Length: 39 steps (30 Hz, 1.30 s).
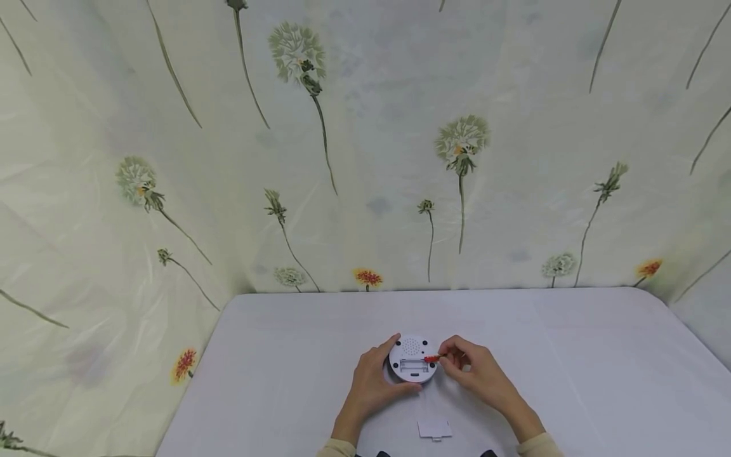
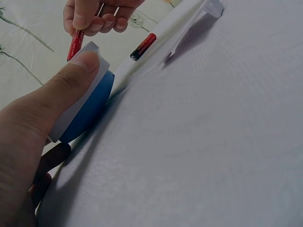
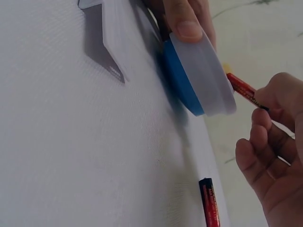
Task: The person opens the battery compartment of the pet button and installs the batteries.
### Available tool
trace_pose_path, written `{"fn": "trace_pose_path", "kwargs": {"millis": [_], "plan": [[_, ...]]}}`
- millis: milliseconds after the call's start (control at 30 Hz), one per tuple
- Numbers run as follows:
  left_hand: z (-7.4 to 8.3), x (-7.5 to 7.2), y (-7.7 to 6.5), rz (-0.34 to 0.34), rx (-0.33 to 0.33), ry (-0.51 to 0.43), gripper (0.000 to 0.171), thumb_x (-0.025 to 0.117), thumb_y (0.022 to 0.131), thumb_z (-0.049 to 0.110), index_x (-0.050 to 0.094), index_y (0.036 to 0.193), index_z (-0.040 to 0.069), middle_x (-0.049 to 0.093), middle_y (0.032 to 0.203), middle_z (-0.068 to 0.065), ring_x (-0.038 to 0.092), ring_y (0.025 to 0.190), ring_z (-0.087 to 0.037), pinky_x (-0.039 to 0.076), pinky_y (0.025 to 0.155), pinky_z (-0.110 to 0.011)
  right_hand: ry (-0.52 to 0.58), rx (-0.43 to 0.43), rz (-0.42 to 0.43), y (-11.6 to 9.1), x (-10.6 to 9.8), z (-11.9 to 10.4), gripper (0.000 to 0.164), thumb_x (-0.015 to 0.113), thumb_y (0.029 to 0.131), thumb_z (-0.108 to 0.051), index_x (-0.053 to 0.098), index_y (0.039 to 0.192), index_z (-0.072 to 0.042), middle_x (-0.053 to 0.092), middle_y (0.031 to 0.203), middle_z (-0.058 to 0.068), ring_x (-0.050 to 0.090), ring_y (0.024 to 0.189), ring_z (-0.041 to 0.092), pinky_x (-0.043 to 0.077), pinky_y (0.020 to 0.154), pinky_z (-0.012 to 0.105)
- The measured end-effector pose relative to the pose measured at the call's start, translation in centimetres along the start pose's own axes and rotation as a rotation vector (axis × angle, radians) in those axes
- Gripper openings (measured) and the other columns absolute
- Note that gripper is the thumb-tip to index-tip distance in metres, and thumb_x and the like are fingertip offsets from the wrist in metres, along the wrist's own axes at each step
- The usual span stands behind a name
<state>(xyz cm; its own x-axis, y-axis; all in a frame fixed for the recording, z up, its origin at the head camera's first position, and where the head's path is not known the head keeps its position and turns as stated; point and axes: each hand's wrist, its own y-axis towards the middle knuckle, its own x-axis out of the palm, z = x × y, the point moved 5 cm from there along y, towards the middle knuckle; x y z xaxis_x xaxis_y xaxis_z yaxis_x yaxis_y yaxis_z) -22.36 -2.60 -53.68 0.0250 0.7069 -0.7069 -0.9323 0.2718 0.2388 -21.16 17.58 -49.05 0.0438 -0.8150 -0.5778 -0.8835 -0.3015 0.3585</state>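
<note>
A round device, white above and blue below (image 2: 90, 111), is gripped at its rim by my left hand (image 1: 368, 384), thumb on the near side. Its underside (image 1: 412, 353) faces up, with small black feet, a speaker grille and a battery compartment (image 1: 414, 366). My right hand (image 1: 480, 374) pinches a red AAA battery (image 3: 242, 89) between thumb and fingertips. The battery's far end overlaps the compartment's right end in the head view. Another red and black battery (image 3: 209, 202) lies loose on the table, seen in both wrist views.
A white battery cover (image 1: 434, 428) lies on the table nearer to me, below the device. A white cloth covers the table (image 1: 285, 381). Behind it hangs a curtain (image 1: 377, 158) printed with dandelions.
</note>
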Motion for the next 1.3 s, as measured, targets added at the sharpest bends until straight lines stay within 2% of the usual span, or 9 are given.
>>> {"fn": "trace_pose_path", "kwargs": {"millis": [400, 767, 1133, 1300], "plan": [[0.1, 0.0, -0.1, -0.006, -0.011, 0.006, 0.097, 0.074, 0.061, 0.068, 0.038, 0.144, 0.032, 0.057, 0.133, 0.007, 0.054, 0.107, -0.011, 0.042, 0.095, -0.038, -0.063, 0.020, -0.012, 0.3, 0.7, -0.5, 0.021, 0.070, 0.080, -0.004, 0.060, 0.091, -0.019, 0.052, 0.073, -0.014, 0.050, 0.064, -0.002, 0.045, 0.057, 0.018], [-0.3, 0.3, -0.1, -0.006, -0.014, 0.010, 0.098, 0.072, 0.060, 0.070, 0.038, 0.144, 0.033, 0.057, 0.133, 0.008, 0.053, 0.106, -0.010, 0.041, 0.095, -0.037, -0.082, -0.038, -0.010, 0.4, 1.4, -0.8, 0.022, 0.071, 0.079, -0.002, 0.060, 0.091, -0.017, 0.051, 0.071, -0.015, 0.048, 0.064, -0.003, 0.046, 0.057, 0.019], [-0.3, 0.3, -0.1, -0.008, -0.029, 0.014, 0.098, 0.072, 0.060, 0.070, 0.037, 0.144, 0.034, 0.056, 0.134, 0.008, 0.053, 0.107, -0.011, 0.042, 0.094, -0.037, -0.125, 0.019, -0.009, 0.4, 1.5, -1.0, 0.018, 0.072, 0.081, -0.008, 0.061, 0.091, -0.019, 0.052, 0.072, -0.015, 0.048, 0.065, -0.002, 0.045, 0.058, 0.020], [-0.3, 0.3, -0.2, -0.013, -0.034, 0.014, 0.098, 0.072, 0.060, 0.071, 0.037, 0.144, 0.034, 0.056, 0.134, 0.008, 0.053, 0.108, -0.012, 0.043, 0.093, -0.037, -0.150, 0.001, 0.011, 0.4, 1.5, -1.1, 0.019, 0.073, 0.080, -0.007, 0.062, 0.090, -0.019, 0.051, 0.072, -0.016, 0.047, 0.064, -0.002, 0.044, 0.057, 0.019]]}}
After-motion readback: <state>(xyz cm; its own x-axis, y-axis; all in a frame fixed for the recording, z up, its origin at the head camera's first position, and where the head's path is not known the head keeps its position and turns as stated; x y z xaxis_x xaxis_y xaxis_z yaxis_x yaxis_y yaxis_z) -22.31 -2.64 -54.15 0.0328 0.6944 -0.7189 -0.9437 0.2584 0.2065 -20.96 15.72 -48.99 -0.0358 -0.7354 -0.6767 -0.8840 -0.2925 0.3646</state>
